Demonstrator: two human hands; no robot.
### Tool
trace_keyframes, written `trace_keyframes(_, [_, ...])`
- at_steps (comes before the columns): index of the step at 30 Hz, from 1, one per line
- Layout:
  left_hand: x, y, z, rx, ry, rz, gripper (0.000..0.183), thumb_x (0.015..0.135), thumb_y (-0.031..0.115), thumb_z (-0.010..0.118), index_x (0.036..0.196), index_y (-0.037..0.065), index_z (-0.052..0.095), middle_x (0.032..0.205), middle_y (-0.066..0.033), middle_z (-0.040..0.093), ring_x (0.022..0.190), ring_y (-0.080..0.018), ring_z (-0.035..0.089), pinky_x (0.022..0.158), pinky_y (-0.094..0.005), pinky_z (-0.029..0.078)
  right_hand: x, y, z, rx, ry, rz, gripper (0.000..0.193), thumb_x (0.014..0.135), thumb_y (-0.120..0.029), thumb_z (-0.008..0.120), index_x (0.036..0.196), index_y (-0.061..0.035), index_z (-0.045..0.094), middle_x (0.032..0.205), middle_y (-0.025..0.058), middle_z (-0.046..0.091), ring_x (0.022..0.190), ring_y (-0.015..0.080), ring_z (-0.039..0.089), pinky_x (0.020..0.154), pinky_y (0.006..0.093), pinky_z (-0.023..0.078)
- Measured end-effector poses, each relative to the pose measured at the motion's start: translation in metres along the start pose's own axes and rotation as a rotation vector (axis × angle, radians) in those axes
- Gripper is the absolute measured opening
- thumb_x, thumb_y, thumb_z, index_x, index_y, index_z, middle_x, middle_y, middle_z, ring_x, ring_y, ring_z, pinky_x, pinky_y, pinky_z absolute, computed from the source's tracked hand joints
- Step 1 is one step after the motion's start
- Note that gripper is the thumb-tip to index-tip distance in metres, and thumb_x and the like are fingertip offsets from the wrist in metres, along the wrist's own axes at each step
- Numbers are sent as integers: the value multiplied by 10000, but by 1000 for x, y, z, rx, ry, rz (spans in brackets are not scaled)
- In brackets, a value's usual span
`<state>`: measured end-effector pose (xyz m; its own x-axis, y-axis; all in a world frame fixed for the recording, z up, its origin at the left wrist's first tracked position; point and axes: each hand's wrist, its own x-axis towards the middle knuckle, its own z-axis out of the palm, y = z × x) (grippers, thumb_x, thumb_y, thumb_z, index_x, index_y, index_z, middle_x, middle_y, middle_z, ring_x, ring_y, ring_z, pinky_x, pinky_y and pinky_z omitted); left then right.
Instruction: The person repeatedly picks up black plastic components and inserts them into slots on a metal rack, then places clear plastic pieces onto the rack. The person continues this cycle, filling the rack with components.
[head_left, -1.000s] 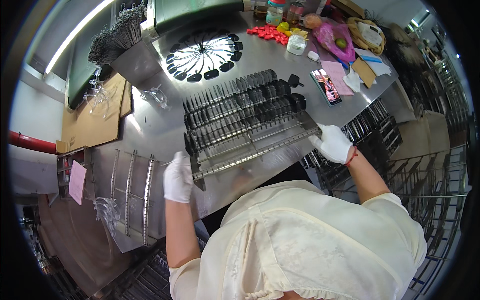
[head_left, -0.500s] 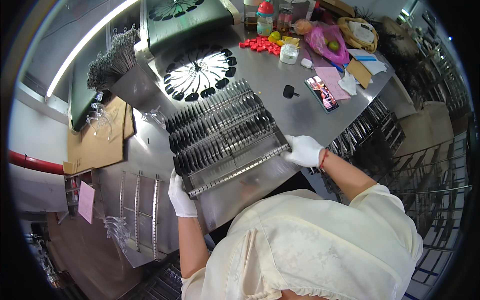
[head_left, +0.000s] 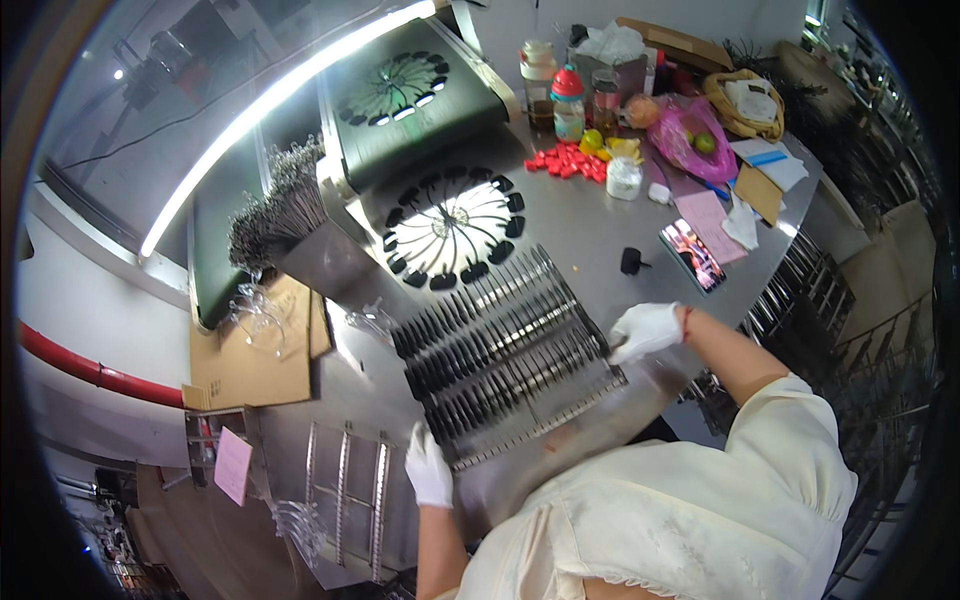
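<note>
A metal rack (head_left: 562, 419) lies in front of me on the steel table. It carries several rows of dark, flat, paddle-shaped pieces (head_left: 485, 347) standing on edge. My left hand (head_left: 430, 470), in a white glove, grips the rack at its near left corner. At the right side, close to the near right corner, my white-gloved right hand (head_left: 648, 330) has its fingers curled on the rack's edge. Beyond the rack, similar dark pieces with thin stems (head_left: 455, 225) are laid in a ring on a bright, lit surface. A single dark piece (head_left: 632, 262) lies by itself to the right.
A metal bin (head_left: 325, 250) holds a bundle of thin wires at left, near cardboard (head_left: 250, 360). An empty ladder-like rack (head_left: 345, 500) lies near left. At right are a phone (head_left: 692, 254), papers, red pieces (head_left: 565, 162), a bottle (head_left: 568, 110) and a pink bag (head_left: 690, 140).
The rack's near edge has come down, so it lies flatter on the table. Both hands stay at its sides. The whole view has shifted, with the scene lower and further right.
</note>
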<state>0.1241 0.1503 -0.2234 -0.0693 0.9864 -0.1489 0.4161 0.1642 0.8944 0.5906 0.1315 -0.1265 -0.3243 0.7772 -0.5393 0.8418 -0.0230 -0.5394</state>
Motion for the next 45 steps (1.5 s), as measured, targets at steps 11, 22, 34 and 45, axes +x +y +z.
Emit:
trace_keyframes(11, [-29,31,20,297,124,199,562,792,5,607,1342,104,661,864,-120,607,817,-293,623,790,-397,506,289,-27,-145,-251,631,132,310,880,-240,587,1078,-75,760,1045,200,743,969,352,729,854,469,575])
trace_keyframes(22, [-23,24,25,411,137,295,488,802,147,654,1287,102,677,868,-120,635,794,-339,663,712,-463,547,216,-76,-135,-306,709,106,362,860,-299,641,1059,-2,703,1081,251,711,1008,405,699,891,486,557])
trace_keyframes(34, [-44,36,-11,70,84,425,498,879,152,692,1360,59,605,871,-67,637,778,-243,658,723,-393,547,45,-188,1,-33,1057,-312,205,868,-121,715,1051,-39,675,921,129,677,820,266,702,754,375,559])
trace_keyframes(45, [-110,-10,-137,350,561,477,405,839,38,714,1238,99,679,804,-80,635,695,-271,641,643,-402,523,402,-414,-13,77,531,-272,693,854,-558,713,1232,20,662,1221,266,687,1142,381,667,993,421,509])
